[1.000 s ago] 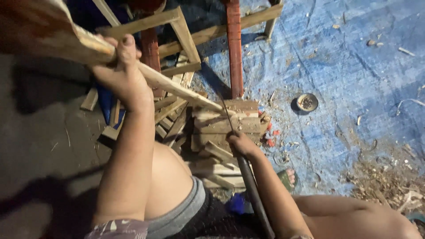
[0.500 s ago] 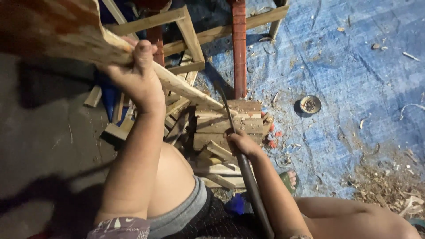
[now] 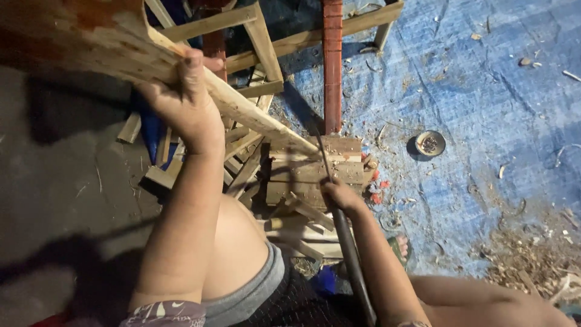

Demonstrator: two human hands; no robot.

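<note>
My left hand [image 3: 181,97] grips a long pale wooden slat [image 3: 254,115] that slopes from the upper left down onto a stack of short wooden blocks [image 3: 315,172]. My right hand [image 3: 340,195] holds a thin dark metal tool [image 3: 348,242], a long blade or bar, whose tip points up toward where the slat meets the blocks. My bare knee [image 3: 236,242] sits between the two arms, just in front of the block pile.
Loose wood offcuts [image 3: 242,169] lie around the blocks. A wooden frame with a red-brown post [image 3: 331,66] stands behind. A small round metal dish [image 3: 430,143] rests on the blue tarp [image 3: 484,91]. Wood shavings [image 3: 532,260] lie at lower right; grey floor at left.
My left hand has shifted right and slightly down along the slat. My right hand with the tool has stayed near the blocks, edging a little downward.
</note>
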